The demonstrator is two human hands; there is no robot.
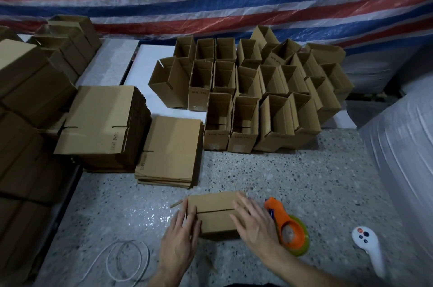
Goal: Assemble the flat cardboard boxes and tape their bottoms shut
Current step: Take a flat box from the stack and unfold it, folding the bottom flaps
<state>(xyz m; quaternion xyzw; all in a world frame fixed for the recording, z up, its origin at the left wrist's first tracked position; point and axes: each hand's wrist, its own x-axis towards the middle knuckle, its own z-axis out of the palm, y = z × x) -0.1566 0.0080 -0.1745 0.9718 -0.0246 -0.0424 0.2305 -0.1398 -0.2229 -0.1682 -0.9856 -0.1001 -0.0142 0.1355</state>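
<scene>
Head view, lower centre: a cardboard box (215,214) lies bottom-up on the speckled surface (304,181), flaps folded shut. Both hands rest on it with fingers spread flat, the left hand (180,232) on its left end, the right hand (253,223) on its right, probably holding the flaps closed for taping. The tape dispenser (289,228) waits just right of the right hand.

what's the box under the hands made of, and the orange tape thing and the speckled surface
Box: brown cardboard, matte, by its dull tan face and flap seam. Tape dispenser: likely plastic, smooth bright orange. Surface: looks like terrazzo, grey with dark flecks.
</scene>
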